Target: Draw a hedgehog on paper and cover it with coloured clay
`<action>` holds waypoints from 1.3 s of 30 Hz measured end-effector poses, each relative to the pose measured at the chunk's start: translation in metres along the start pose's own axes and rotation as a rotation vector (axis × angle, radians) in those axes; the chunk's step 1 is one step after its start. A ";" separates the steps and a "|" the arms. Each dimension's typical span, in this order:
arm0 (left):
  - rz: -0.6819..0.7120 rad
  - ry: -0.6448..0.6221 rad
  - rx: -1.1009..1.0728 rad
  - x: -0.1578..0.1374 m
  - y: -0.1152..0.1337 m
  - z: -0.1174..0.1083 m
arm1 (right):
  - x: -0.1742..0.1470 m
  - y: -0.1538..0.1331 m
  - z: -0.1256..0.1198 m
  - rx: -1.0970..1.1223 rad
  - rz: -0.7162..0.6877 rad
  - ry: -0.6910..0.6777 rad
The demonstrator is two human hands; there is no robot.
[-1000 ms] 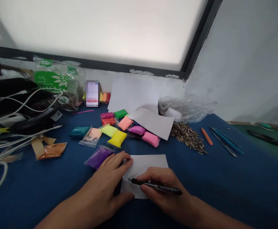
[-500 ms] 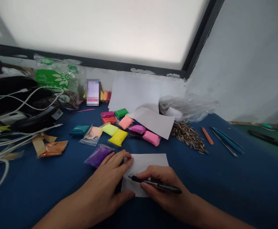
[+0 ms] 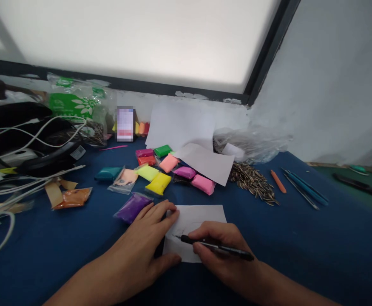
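A small white sheet of paper (image 3: 201,212) lies on the blue table, with faint dark lines drawn on it. My left hand (image 3: 150,238) rests flat along its left edge, fingers stretched out and thumb on the lower edge. My right hand (image 3: 224,246) is closed round a black pen (image 3: 217,246), its tip pointing left over the lines. Whether the tip touches the paper I cannot tell. Just beyond my left fingertips is a purple clay packet (image 3: 133,208). Farther back lie a yellow packet (image 3: 158,183) and a pink packet (image 3: 203,184).
Behind the packets, white sheets (image 3: 179,123) lean on the wall beside a pile of sunflower seeds (image 3: 252,182). An orange stick (image 3: 278,182) and blue tweezers (image 3: 305,187) lie to the right. White cables (image 3: 35,178) and an orange packet (image 3: 72,198) occupy the left.
My right hand and the pen have shifted slightly right, uncovering more of the dark lines. My left hand stays in place on the paper.
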State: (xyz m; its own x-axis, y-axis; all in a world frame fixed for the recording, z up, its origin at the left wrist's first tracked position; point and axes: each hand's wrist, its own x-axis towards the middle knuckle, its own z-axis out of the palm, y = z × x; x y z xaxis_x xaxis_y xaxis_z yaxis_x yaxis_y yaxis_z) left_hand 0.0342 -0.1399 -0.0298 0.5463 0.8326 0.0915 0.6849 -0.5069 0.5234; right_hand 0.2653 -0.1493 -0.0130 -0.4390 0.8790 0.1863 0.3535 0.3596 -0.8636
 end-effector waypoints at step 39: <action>-0.008 0.020 -0.035 0.001 -0.001 0.001 | 0.002 0.004 -0.005 0.047 -0.021 -0.093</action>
State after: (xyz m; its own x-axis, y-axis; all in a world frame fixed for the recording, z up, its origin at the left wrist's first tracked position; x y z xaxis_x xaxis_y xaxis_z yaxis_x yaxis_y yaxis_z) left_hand 0.0345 -0.1393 -0.0314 0.5306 0.8412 0.1042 0.6719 -0.4924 0.5532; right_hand 0.2697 -0.1443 -0.0135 -0.5216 0.8378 0.1617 0.3054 0.3602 -0.8814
